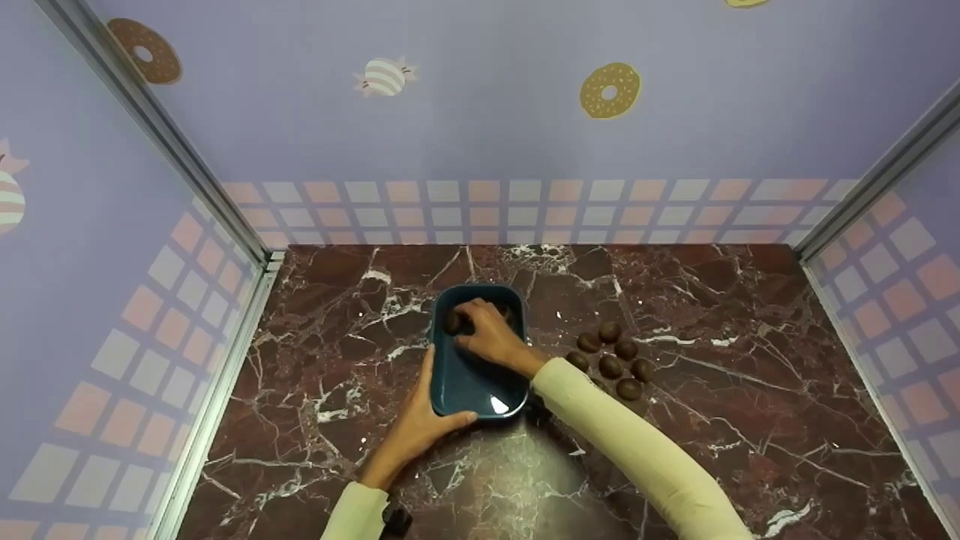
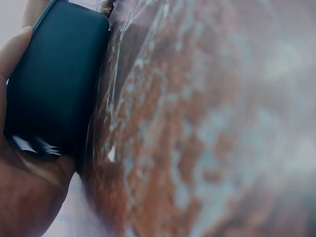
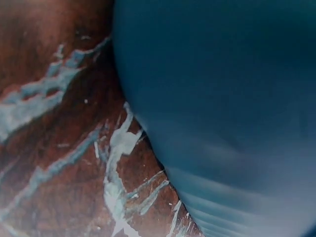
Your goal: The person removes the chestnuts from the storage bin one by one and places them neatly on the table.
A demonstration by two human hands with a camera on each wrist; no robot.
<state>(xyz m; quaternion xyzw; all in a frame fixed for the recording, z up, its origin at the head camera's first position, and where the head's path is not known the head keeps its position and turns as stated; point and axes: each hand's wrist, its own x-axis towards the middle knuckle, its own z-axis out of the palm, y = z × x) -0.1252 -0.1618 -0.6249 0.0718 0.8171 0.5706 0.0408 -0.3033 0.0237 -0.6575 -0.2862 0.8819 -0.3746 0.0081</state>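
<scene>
A dark blue rectangular container (image 1: 480,386) with rounded corners stands on the marble-patterned table. My left hand (image 1: 420,416) holds its near left corner, fingers along the left side and thumb over the near rim. The left wrist view shows that hand (image 2: 34,190) against the container's outer wall (image 2: 61,74). Inside the far half is my right hand (image 1: 491,334), its fingers bent. A brown, round, chestnut-like piece (image 1: 452,322) shows at its thumb and fingertips. Another dark piece is partly hidden behind the hand. The right wrist view shows mostly the container's blue side (image 3: 212,98).
Several more brown chestnut-like pieces (image 1: 610,366) lie grouped on the table right of the container, close to my right sleeve (image 1: 622,435). A patterned back wall (image 1: 480,135) and side walls with metal frame bars (image 1: 214,420) enclose the table (image 1: 720,322).
</scene>
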